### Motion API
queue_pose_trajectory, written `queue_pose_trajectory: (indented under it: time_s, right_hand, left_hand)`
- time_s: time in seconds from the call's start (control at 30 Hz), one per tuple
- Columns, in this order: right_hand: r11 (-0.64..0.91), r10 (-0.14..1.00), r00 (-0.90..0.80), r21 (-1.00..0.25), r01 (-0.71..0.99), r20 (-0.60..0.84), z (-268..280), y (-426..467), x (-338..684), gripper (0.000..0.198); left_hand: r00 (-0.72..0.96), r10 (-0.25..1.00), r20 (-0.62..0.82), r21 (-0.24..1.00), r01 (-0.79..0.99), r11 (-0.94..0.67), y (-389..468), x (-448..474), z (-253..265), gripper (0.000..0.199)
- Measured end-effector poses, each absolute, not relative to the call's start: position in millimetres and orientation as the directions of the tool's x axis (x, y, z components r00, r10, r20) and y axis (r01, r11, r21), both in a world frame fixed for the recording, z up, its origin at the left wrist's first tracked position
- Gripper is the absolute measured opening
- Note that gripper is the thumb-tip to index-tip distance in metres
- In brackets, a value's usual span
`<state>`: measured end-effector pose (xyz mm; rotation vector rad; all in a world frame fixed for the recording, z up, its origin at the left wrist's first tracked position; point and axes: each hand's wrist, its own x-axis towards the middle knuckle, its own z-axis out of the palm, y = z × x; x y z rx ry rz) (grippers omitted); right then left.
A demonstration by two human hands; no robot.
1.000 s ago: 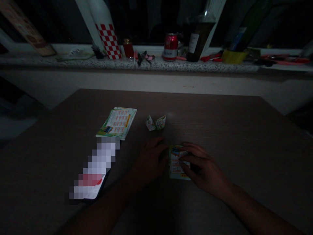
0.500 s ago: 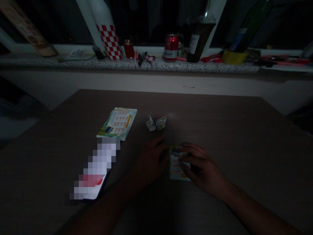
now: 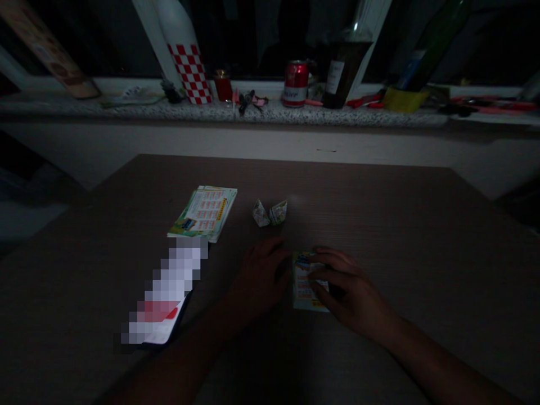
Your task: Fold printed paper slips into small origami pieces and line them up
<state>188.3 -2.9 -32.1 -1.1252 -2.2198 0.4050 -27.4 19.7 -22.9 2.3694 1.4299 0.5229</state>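
From my head camera I look down on a dim bench, with a small printed calendar sheet lying flat on it, right of the middle and between my two hands. My right hand comes in over the sheet's right side, loosely arched, its fingers spread and their tips resting on the print; it is not clenched. My left hand sits low on the bench at the sheet's left edge, thumb and forefinger parted. It is so dark there that I cannot tell whether that hand grips the edge or merely lies against it.

Beyond my left hand stands a folded paper shape with two pointed peaks. Left of that I have a stack of sheets printed like the one between my hands, and just in front of the stack lies a phone, its bright screen mostly pixelated. Past the bench, the speckled windowsill carries a red-and-white checkered bottle, a red can and a dark labelled bottle.
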Motion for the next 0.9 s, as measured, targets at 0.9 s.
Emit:
queue_pose_trajectory:
  time_s: [0.9]
  right_hand:
    - [0.601,0.799,-0.449,-0.506,0.619,0.400,-32.1,-3.4,187.6,0.014]
  left_hand:
    - [0.442,0.884,0.149,0.444,0.769,-0.460,19.5,-28.3,-22.2,0.032]
